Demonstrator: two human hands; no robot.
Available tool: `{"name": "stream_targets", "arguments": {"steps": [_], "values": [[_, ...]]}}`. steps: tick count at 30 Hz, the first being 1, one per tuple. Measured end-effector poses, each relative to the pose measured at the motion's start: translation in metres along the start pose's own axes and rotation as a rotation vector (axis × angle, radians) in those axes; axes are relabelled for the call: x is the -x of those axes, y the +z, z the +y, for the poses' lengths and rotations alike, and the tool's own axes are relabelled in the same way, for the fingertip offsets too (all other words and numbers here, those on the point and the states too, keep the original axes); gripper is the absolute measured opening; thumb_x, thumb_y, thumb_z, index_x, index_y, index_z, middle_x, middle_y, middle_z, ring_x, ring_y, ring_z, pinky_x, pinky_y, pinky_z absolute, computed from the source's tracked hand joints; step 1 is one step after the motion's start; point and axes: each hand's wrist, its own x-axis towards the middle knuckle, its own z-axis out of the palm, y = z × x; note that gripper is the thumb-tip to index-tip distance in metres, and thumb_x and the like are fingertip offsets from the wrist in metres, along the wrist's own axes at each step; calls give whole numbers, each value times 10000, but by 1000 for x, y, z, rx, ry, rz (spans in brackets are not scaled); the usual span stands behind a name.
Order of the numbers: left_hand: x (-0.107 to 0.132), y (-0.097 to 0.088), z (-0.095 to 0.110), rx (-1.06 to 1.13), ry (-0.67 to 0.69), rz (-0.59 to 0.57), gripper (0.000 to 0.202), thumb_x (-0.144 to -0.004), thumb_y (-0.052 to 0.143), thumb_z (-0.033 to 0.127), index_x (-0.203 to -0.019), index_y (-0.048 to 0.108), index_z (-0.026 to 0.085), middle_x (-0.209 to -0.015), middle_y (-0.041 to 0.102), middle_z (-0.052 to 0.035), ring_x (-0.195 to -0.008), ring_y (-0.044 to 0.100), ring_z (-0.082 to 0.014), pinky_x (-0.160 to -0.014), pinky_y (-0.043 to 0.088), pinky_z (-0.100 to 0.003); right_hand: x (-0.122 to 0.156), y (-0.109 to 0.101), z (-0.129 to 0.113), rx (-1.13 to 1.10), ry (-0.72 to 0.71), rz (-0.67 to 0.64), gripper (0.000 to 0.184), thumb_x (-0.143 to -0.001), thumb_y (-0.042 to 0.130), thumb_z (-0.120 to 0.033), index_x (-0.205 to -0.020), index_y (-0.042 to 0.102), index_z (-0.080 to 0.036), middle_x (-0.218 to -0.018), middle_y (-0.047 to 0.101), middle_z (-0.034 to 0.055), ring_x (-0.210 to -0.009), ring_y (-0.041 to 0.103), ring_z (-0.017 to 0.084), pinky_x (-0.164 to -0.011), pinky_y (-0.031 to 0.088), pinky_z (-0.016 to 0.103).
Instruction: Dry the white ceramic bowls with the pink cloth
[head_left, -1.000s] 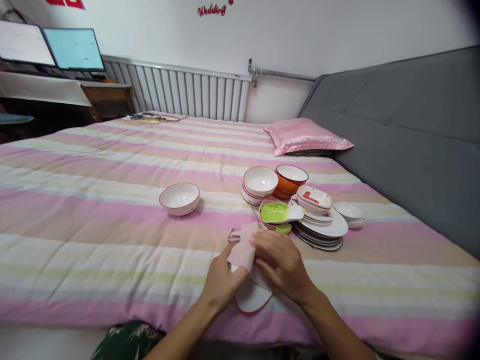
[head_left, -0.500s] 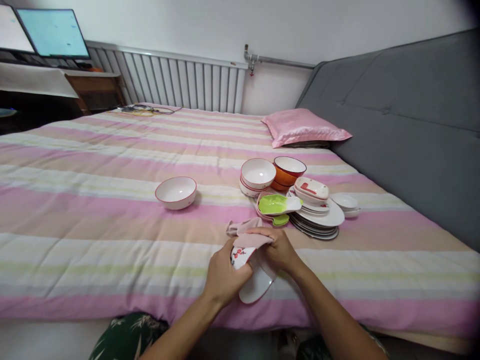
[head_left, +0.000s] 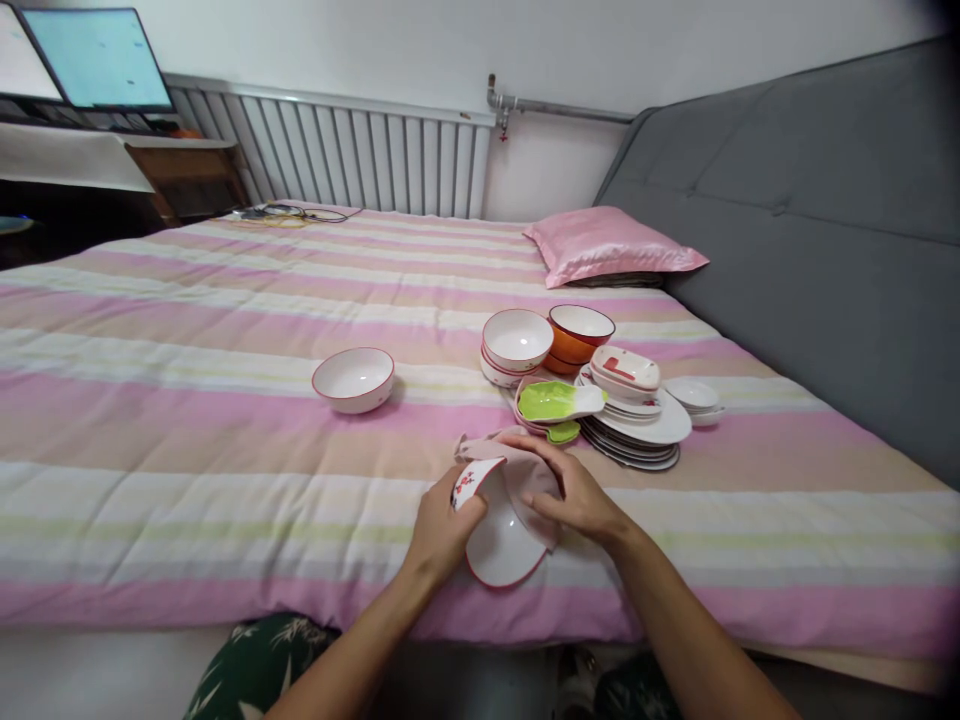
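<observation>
My left hand (head_left: 444, 522) grips the left rim of a white bowl (head_left: 504, 548) with a red edge and red blossoms. The bowl is tilted so that its inside shows, just above the front of the bed. My right hand (head_left: 574, 492) is closed on a pale pink cloth (head_left: 525, 475), pressed over the bowl's right side and rim. Part of the cloth trails behind the bowl. Beyond my hands lie a green leaf-shaped dish (head_left: 551, 401) and a stack of red-rimmed bowls (head_left: 517, 340).
One red-rimmed bowl (head_left: 354, 380) stands apart on the left. To the right are orange bowls (head_left: 571, 348), stacked plates (head_left: 671, 425), a rectangular dish (head_left: 626, 368) and small white dishes (head_left: 694, 393). A pink pillow (head_left: 607, 245) lies by the grey headboard (head_left: 795, 170).
My right hand has shifted from the bowl's upper rim to its right side, spreading the cloth there. The bowl has turned, showing more of its inside. My left hand keeps its grip.
</observation>
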Motion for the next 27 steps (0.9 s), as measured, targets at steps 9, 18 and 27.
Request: {"name": "stream_targets", "arguments": {"steps": [9,18,27], "values": [[2,2,0,2,-13,3,415,-690,466,312,-1028,609,118,-920,663,-76,-847,575,-245,-743,438,-313,-3,9,16,172,54,108,429,-689,476,-70,-1055,663,-191,-1065,692,43,-975,630,217,-873,469,335],[5,3,5,-37,11,24,408,-657,449,295,-990,612,122,-799,633,-50,-723,549,-214,-648,421,-300,-9,23,18,189,35,229,347,-704,492,-89,-948,697,-227,-940,722,18,-853,656,204,-778,492,318],[7,2,5,28,158,104,605,-595,505,324,-1151,546,90,-948,668,-94,-901,599,-278,-753,476,-341,-11,21,19,18,-35,268,501,-642,433,-48,-1051,674,-207,-1062,697,39,-999,629,208,-918,465,366]]}}
